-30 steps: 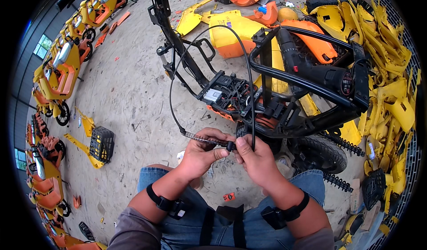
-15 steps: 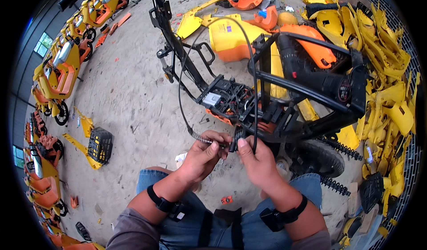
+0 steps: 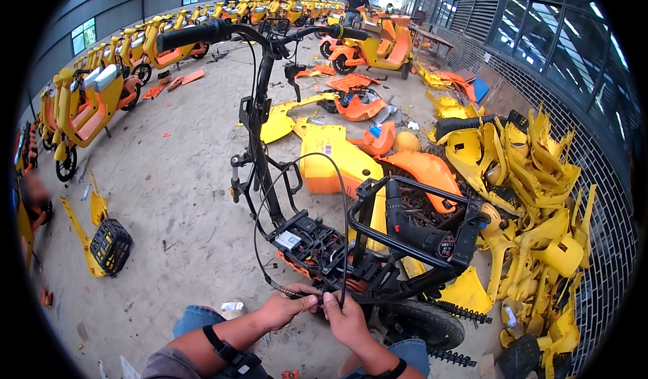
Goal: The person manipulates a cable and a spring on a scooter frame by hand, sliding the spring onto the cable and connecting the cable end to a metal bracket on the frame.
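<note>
While both hands met low in front of the person's knees, the left hand [image 3: 287, 308] was curled nearly closed, its thumb and fingertips pinching the ribbed, spring-wrapped end of a thin black control cable [image 3: 343, 210], apparently so that the stiff end would not whip about. Just to its right, touching it at the fingertips, the right hand [image 3: 345, 318] was likewise closed in a pinch on the same cable where it came straight down from above, which kept the two runs together at one spot. From that grip the cable rose away from the hands in a tall loop, arched over and fell back on the left side toward the steering column; it stood up like that because the sheath looked springy and was only held at the bottom.

Directly beyond the hands lay the stripped black tubular frame of an electric scooter [image 3: 405, 244], its shells off, so the wiring and a small grey control box [image 3: 288, 239] sat exposed within easy reach. Farther off, above the hands, the black handlebar [image 3: 202, 33] stood upright. To the right of the right hand, a heap of yellow plastic body panels [image 3: 540, 197] was piled against the wall, seemingly thrown clear of the work. Well off to the left hand's side, a black wire basket [image 3: 111, 246] rested on the sandy concrete floor [image 3: 182, 197].
</note>
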`<state>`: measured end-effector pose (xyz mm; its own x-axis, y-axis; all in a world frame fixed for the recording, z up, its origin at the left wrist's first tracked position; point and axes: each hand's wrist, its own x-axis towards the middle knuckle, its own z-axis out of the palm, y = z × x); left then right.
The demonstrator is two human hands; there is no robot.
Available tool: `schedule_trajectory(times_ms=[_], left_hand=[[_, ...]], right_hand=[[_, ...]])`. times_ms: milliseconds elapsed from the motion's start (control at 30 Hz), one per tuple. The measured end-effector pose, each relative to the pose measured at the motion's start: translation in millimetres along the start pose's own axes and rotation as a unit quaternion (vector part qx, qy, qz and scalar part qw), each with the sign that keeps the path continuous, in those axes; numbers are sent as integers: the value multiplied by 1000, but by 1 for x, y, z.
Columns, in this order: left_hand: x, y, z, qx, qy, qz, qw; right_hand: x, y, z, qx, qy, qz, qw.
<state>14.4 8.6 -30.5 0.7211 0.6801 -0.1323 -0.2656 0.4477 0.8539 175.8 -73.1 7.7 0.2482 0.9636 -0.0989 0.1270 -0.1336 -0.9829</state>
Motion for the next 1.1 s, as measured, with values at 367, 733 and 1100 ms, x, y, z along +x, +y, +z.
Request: schedule_trajectory(times_ms=[367, 733, 1100], left_hand=[[-18, 27, -1, -61, 3, -39, 997], [-15, 46, -11, -256, -94, -127, 954], [-9, 37, -21, -401, -238, -170, 868]], right_hand=[[-6, -14, -1, -29, 3, -43, 999], [-4, -14, 3, 37, -13, 10, 999], [-11, -35, -21, -20, -45, -55, 997]])
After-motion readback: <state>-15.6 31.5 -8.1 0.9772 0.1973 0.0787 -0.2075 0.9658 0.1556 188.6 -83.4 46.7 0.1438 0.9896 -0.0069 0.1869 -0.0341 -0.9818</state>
